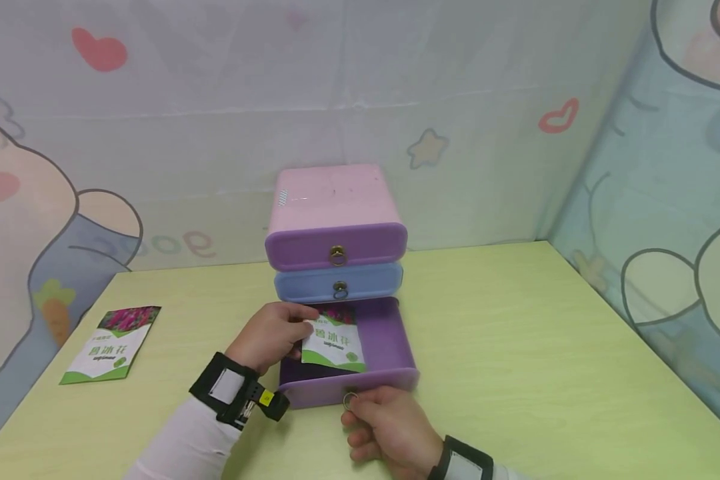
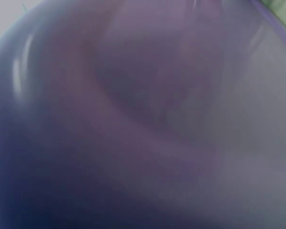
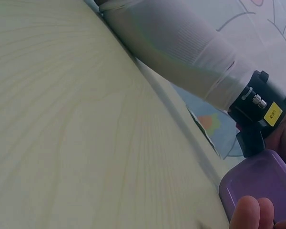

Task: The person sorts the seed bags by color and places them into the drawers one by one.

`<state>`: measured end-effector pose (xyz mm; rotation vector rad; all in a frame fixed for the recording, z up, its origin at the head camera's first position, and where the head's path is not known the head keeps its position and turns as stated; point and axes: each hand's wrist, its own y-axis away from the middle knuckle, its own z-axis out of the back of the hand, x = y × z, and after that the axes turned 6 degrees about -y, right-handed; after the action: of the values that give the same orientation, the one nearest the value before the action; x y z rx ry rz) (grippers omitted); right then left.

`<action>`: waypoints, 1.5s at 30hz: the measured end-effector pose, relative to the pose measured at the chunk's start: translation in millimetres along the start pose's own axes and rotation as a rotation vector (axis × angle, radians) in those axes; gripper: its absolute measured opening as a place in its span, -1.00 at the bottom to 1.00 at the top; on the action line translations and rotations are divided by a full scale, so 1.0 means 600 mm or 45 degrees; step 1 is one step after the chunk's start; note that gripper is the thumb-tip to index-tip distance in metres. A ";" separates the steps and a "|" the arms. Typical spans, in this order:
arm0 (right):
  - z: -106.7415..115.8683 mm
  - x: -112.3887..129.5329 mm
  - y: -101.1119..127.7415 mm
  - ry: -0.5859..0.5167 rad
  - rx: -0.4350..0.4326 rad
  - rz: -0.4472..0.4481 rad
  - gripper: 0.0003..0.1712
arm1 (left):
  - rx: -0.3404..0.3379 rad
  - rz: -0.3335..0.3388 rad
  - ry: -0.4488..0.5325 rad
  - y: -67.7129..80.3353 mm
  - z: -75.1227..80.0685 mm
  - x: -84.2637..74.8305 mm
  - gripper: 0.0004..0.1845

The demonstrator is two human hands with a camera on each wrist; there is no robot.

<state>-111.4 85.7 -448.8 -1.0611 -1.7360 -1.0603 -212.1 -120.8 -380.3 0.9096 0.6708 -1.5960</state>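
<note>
In the head view, the bottom purple drawer (image 1: 390, 337) of a small drawer cabinet is pulled out. My left hand (image 1: 270, 337) reaches over its left side and pinches a seed packet (image 1: 334, 343), white and green with pink flowers, by its upper left edge. The packet lies inside the drawer or just above its floor; which one I cannot tell. At the drawer's front, my right hand (image 1: 393, 427) pinches the metal ring pull (image 1: 349, 401) between thumb and finger. The left wrist view is a purple blur. Fingers (image 3: 245, 214) of my right hand show beside the drawer front (image 3: 257, 181) in the right wrist view.
A second, similar packet (image 1: 111, 347) lies on the left of the pale yellow table (image 1: 516, 360). Above the pulled-out drawer, the blue drawer (image 1: 306, 285) and purple top drawer (image 1: 300, 250) sit in the pink cabinet (image 1: 336, 193). A printed cloth (image 1: 216, 133) hangs behind.
</note>
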 end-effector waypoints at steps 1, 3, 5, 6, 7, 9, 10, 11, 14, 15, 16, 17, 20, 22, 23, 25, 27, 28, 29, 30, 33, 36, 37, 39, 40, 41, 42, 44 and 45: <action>0.000 0.000 0.000 0.001 0.000 0.000 -0.80 | -0.003 0.001 -0.008 -0.001 -0.001 -0.001 -0.60; 0.000 0.000 0.000 0.002 0.001 -0.001 -0.80 | -0.009 -0.003 -0.027 -0.001 -0.002 -0.001 -0.60; 0.000 0.000 0.000 0.003 0.001 -0.004 -0.80 | -0.009 -0.013 -0.048 -0.002 -0.003 -0.002 -0.60; 0.000 0.000 -0.001 0.004 0.001 -0.005 -0.80 | -0.008 -0.021 -0.058 -0.002 -0.004 -0.002 -0.60; 0.000 0.000 -0.001 0.005 0.001 -0.006 -0.80 | -0.004 -0.027 -0.071 -0.002 -0.004 -0.003 -0.59; 0.000 0.001 -0.001 0.007 0.001 -0.009 -0.80 | 0.006 -0.036 -0.095 -0.003 -0.005 -0.004 -0.59; 0.000 0.001 -0.001 0.008 0.002 -0.010 -0.80 | 0.009 -0.038 -0.107 -0.003 -0.005 -0.004 -0.58; 0.000 0.001 -0.001 0.007 0.002 -0.011 -0.80 | 0.010 -0.036 -0.119 -0.003 -0.006 -0.005 -0.58; 0.000 0.001 -0.001 0.007 0.000 -0.011 -0.80 | 0.016 -0.036 -0.160 -0.003 -0.007 -0.005 -0.58; 0.000 0.001 -0.001 0.006 -0.002 -0.010 -0.80 | 0.015 -0.035 -0.173 -0.003 -0.007 -0.006 -0.59; 0.000 0.000 -0.001 0.006 -0.004 -0.009 -0.80 | 0.014 -0.035 -0.186 -0.004 -0.007 -0.006 -0.59; -0.001 0.000 0.000 0.005 -0.006 -0.008 -0.79 | 0.014 -0.037 -0.198 -0.004 -0.008 -0.006 -0.59; -0.001 0.000 0.000 0.005 -0.011 -0.005 -0.77 | 0.011 -0.047 -0.237 -0.004 -0.009 -0.006 -0.58; -0.001 0.000 0.000 0.004 -0.012 -0.004 -0.76 | 0.006 -0.051 -0.255 -0.004 -0.009 -0.006 -0.57; -0.001 0.000 0.000 0.003 -0.011 -0.003 -0.75 | 0.004 -0.055 -0.263 -0.004 -0.009 -0.006 -0.56; -0.001 0.000 0.000 0.003 -0.009 -0.003 -0.74 | 0.003 -0.063 -0.270 -0.003 -0.010 -0.006 -0.55; -0.001 0.000 0.000 0.002 -0.007 -0.004 -0.74 | 0.007 -0.068 -0.272 -0.002 -0.010 -0.006 -0.53; -0.001 0.000 0.000 0.001 -0.005 -0.004 -0.74 | 0.011 -0.071 -0.273 -0.002 -0.010 -0.006 -0.52; -0.001 0.000 0.000 0.001 -0.004 -0.003 -0.74 | 0.014 -0.073 -0.276 -0.001 -0.010 -0.006 -0.51; -0.001 0.000 0.000 0.000 -0.003 -0.003 -0.74 | 0.018 -0.073 -0.280 -0.001 -0.010 -0.007 -0.51; -0.001 0.001 0.000 0.001 0.000 -0.001 -0.75 | 0.026 -0.067 -0.294 0.001 -0.010 -0.007 -0.49; -0.001 0.001 -0.001 0.002 0.003 0.001 -0.76 | 0.033 -0.069 -0.310 0.001 -0.009 -0.007 -0.48; -0.001 0.001 -0.001 0.001 0.005 0.001 -0.76 | 0.035 -0.073 -0.315 0.001 -0.008 -0.006 -0.47; -0.001 0.000 -0.001 0.000 0.005 0.000 -0.76 | 0.035 -0.080 -0.330 0.002 -0.007 -0.005 -0.47; 0.000 0.000 -0.001 -0.001 0.006 0.000 -0.76 | 0.035 -0.085 -0.338 0.002 -0.007 -0.005 -0.47; 0.000 0.000 -0.001 -0.001 0.006 -0.002 -0.76 | 0.035 -0.088 -0.345 0.002 -0.006 -0.005 -0.47; 0.000 -0.001 -0.001 -0.001 0.005 -0.003 -0.76 | 0.035 -0.089 -0.352 0.003 -0.006 -0.006 -0.47; 0.000 -0.001 -0.001 0.000 0.004 -0.003 -0.76 | 0.035 -0.090 -0.365 0.004 -0.005 -0.007 -0.48; 0.001 -0.001 -0.002 0.000 0.004 -0.003 -0.76 | 0.036 -0.090 -0.371 0.005 -0.004 -0.008 -0.48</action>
<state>-112.1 85.5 -449.8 -1.0574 -1.7386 -1.0589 -208.4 -116.8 -377.7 0.6611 0.4808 -1.7614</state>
